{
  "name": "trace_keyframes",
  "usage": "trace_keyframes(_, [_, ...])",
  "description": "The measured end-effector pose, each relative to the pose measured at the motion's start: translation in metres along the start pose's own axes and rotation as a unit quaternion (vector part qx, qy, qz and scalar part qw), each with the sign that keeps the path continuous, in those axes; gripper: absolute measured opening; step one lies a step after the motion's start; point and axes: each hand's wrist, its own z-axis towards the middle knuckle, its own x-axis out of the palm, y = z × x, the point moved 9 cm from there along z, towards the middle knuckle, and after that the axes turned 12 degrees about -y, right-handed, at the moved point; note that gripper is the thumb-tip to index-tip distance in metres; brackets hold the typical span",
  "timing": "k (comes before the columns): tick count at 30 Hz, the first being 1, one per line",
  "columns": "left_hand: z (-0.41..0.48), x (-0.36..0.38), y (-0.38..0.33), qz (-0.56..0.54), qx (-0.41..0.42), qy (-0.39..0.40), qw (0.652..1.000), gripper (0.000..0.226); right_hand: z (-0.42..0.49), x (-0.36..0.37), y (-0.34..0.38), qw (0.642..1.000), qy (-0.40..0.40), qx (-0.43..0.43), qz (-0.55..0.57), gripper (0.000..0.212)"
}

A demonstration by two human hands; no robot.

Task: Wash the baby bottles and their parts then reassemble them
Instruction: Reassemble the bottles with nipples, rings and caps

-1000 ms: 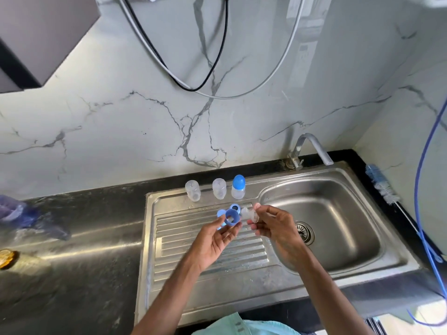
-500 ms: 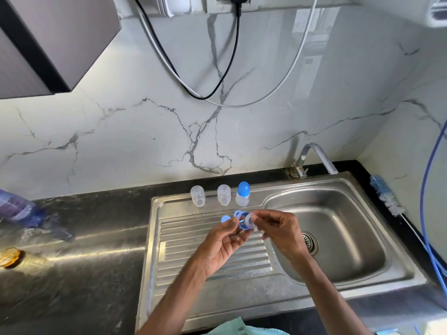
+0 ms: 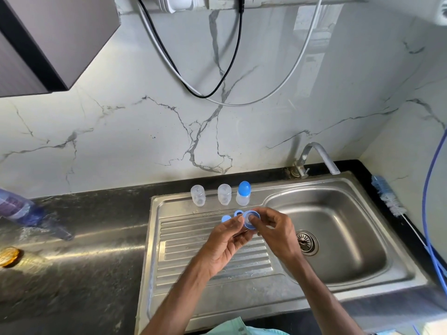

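Over the steel drainboard [image 3: 193, 257], my left hand [image 3: 227, 245] grips a blue bottle ring [image 3: 250, 220]. My right hand [image 3: 275, 234] pinches a clear nipple at the ring's opening; the nipple is mostly hidden by fingers. Just behind the hands lie a blue cap [image 3: 226, 218] and another blue ring [image 3: 238, 213] on the drainboard. At the back edge stand two clear bottles upside down [image 3: 197, 195] [image 3: 224, 194] and one assembled bottle with a blue cap [image 3: 243, 193].
The sink basin [image 3: 338, 238] with its drain lies to the right, the tap [image 3: 314, 158] behind it. A blue bottle brush [image 3: 387, 197] lies on the right counter beside a blue hose [image 3: 433, 189]. A plastic water bottle [image 3: 21, 211] lies at far left. Cables hang on the wall.
My hands came together: the nipple in my right hand moved into the blue ring held by my left. The camera tilted upward, showing more wall.
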Motion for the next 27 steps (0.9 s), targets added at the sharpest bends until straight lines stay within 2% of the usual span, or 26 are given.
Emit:
trace_keyframes(3, [-0.002,0.000,-0.012,0.132,0.057,-0.031,0.989,0.036,-0.002,-0.002,0.001,1.000,-0.022,0.003,-0.021,0.011])
trace_keyframes(6, [-0.005,-0.006,-0.025,0.257,0.130,-0.091,0.953,0.035,-0.001,-0.009,-0.001,0.998,-0.048,0.014,-0.037,0.009])
trace_keyframes(10, [-0.009,-0.002,-0.036,0.345,0.222,-0.124,0.903,0.024,0.000,-0.004,0.004,0.999,-0.013,0.022,-0.039,0.006])
trace_keyframes(15, [-0.014,0.011,-0.046,0.431,0.312,-0.172,0.829,0.013,0.000,0.001,-0.005,0.997,0.007,0.080,0.015,0.011])
trace_keyframes(19, [-0.012,0.021,-0.044,0.453,0.310,-0.166,0.819,0.013,-0.004,0.002,-0.013,0.988,0.025,0.119,0.093,0.017])
trace_keyframes(22, [-0.013,0.029,-0.045,0.478,0.325,-0.159,0.800,0.018,-0.007,-0.001,-0.011,0.987,0.027,0.109,0.111,0.019])
trace_keyframes(25, [-0.017,0.040,-0.046,0.483,0.355,-0.147,0.787,0.026,-0.006,-0.011,-0.009,0.994,-0.029,0.070,0.073,0.018])
trace_keyframes(27, [-0.021,0.050,-0.048,0.494,0.388,-0.146,0.764,0.022,-0.005,-0.019,-0.007,0.996,-0.078,0.042,0.023,0.019])
